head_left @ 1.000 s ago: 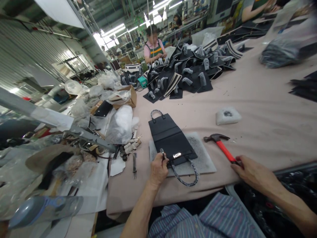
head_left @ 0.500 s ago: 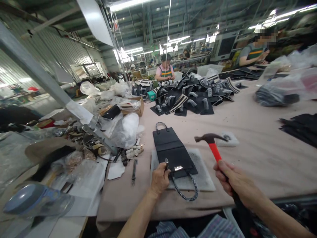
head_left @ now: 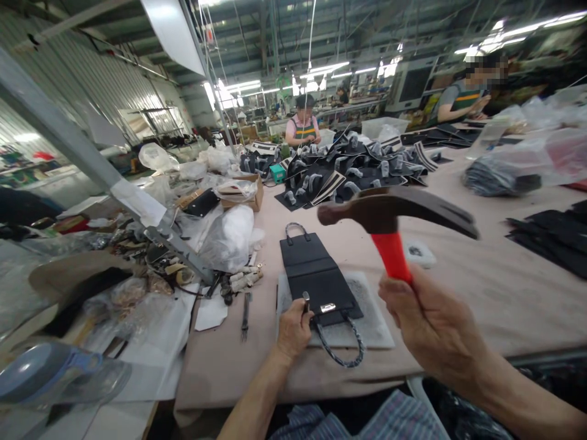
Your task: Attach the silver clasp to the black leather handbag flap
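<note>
A black bag piece (head_left: 316, 269) with a looped handle at each end lies flat on a pale slab (head_left: 378, 324). Near its lower edge is a shiny metal plate (head_left: 328, 308). My left hand (head_left: 294, 329) is closed around a short metal tool (head_left: 306, 299), held upright at the bag's lower left edge. Raised toward the camera at the right, my right hand (head_left: 428, 318) grips the red handle of a claw hammer (head_left: 389, 244). The hammer head is above the table, apart from the bag.
Black bag parts (head_left: 348, 165) are heaped at the table's far side. A forked tool (head_left: 246, 316) lies left of the slab. Plastic bags (head_left: 232, 238), a metal post (head_left: 110, 177) and a lidded bottle (head_left: 59, 373) are at the left. Two people (head_left: 303, 125) work farther back.
My right hand has lifted the hammer up and closer to the camera. My left hand remains at the bag's edge with the metal tool. The view has shifted slightly.
</note>
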The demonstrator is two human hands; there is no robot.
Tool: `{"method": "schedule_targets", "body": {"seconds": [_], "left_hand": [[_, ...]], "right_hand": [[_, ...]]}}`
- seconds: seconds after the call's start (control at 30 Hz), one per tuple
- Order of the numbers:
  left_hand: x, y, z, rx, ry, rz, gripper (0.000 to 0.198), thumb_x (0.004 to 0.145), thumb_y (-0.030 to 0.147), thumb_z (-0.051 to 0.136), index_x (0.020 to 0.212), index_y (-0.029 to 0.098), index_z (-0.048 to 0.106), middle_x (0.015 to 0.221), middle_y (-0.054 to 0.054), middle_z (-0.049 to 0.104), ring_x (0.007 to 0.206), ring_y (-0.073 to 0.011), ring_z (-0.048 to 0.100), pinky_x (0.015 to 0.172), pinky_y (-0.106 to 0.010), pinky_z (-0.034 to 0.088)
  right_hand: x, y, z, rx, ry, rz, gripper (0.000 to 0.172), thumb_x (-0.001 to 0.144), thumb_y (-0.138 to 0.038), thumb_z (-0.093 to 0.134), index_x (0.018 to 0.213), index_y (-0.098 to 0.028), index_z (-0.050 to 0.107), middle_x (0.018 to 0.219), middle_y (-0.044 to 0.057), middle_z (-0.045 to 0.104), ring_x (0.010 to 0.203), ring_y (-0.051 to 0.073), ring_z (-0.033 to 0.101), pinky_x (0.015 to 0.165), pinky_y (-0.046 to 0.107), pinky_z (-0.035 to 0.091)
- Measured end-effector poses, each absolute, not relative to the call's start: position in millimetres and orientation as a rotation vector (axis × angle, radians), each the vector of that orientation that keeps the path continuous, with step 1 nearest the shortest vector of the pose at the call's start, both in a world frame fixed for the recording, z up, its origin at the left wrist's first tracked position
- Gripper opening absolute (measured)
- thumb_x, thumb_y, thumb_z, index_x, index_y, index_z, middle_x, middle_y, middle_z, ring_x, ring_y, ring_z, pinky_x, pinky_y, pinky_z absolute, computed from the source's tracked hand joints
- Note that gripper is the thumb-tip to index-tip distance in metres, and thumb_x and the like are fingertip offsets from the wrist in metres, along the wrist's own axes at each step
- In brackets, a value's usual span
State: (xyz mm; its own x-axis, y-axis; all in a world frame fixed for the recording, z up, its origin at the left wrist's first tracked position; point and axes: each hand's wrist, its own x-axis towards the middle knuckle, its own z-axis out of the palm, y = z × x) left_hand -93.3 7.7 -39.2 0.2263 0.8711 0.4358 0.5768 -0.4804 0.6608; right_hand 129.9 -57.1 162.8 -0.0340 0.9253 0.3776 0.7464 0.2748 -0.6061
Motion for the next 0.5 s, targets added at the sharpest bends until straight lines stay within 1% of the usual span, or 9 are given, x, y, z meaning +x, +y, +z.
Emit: {"method": "schedule_targets", "body": {"seconds": [0.03,0.13,0.17,0.23,0.33,0.4,0.47,0.5], "left_hand": [[-93,8,-39,2.153,1.337,1.129,0.016,0.091,0.012,0.051,0.101,0.021,0.059,0.091,-0.005,0.067,0.085,-0.0197,0.067,0.078,-0.03,0.054],[-92,11,-41,2.195,1.299,1.149,0.017,0.09,0.013,0.051,0.103,0.021,0.06,0.089,-0.005,0.067,0.083,-0.02,0.068,0.075,-0.03,0.055],[-91,11,-42,2.198,1.289,1.154,0.017,0.091,0.013,0.051,0.103,0.021,0.06,0.089,-0.005,0.067,0.082,-0.0198,0.068,0.075,-0.03,0.055],[-91,12,-43,2.175,1.288,1.16,0.016,0.091,0.013,0.051,0.102,0.021,0.06,0.089,-0.005,0.067,0.082,-0.0196,0.067,0.077,-0.03,0.055],[-92,11,-43,2.126,1.298,1.147,0.015,0.091,0.013,0.051,0.1,0.02,0.059,0.092,-0.005,0.067,0.087,-0.0195,0.068,0.08,-0.03,0.055],[-93,11,-43,2.129,1.298,1.137,0.013,0.091,0.013,0.05,0.098,0.02,0.059,0.091,-0.005,0.067,0.085,-0.0193,0.068,0.079,-0.03,0.055],[-93,11,-42,2.139,1.287,1.147,0.015,0.091,0.013,0.05,0.1,0.02,0.06,0.091,-0.005,0.068,0.084,-0.0192,0.068,0.078,-0.03,0.055],[-93,11,-42,2.144,1.271,1.157,0.018,0.091,0.013,0.05,0.103,0.02,0.061,0.093,-0.006,0.069,0.085,-0.0194,0.068,0.078,-0.03,0.056]], "right_hand": [[129,-57,160,-1.535,-1.843,0.328,0.036,0.101,-0.048,0.029,0.079,-0.025,0.045,0.056,-0.001,0.049,0.047,0.015,0.043,0.048,0.03,0.028],[128,-55,150,-1.682,-2.158,0.454,0.027,0.097,-0.041,0.039,0.078,-0.024,0.05,0.056,0.001,0.054,0.044,0.014,0.041,0.049,0.032,0.019],[129,-55,150,-1.708,-2.21,0.496,0.026,0.096,-0.041,0.042,0.079,-0.024,0.052,0.057,0.001,0.056,0.045,0.014,0.042,0.049,0.032,0.019],[129,-55,157,-1.66,-2.11,0.537,0.031,0.098,-0.046,0.039,0.079,-0.025,0.051,0.06,0.002,0.057,0.048,0.015,0.045,0.05,0.031,0.025],[125,-57,165,-1.528,-1.748,0.474,0.042,0.101,-0.054,0.025,0.078,-0.026,0.045,0.06,0.001,0.053,0.052,0.016,0.047,0.051,0.03,0.034],[123,-58,157,-1.564,-1.784,0.47,0.04,0.101,-0.053,0.027,0.078,-0.025,0.045,0.059,0.002,0.053,0.05,0.016,0.045,0.049,0.03,0.03],[127,-58,144,-1.675,-2.043,0.534,0.034,0.098,-0.048,0.037,0.079,-0.023,0.05,0.058,0.003,0.055,0.047,0.015,0.044,0.048,0.031,0.023],[131,-58,138,-1.726,-2.152,0.572,0.031,0.097,-0.045,0.041,0.08,-0.022,0.053,0.059,0.003,0.056,0.047,0.015,0.044,0.049,0.031,0.021]]}}
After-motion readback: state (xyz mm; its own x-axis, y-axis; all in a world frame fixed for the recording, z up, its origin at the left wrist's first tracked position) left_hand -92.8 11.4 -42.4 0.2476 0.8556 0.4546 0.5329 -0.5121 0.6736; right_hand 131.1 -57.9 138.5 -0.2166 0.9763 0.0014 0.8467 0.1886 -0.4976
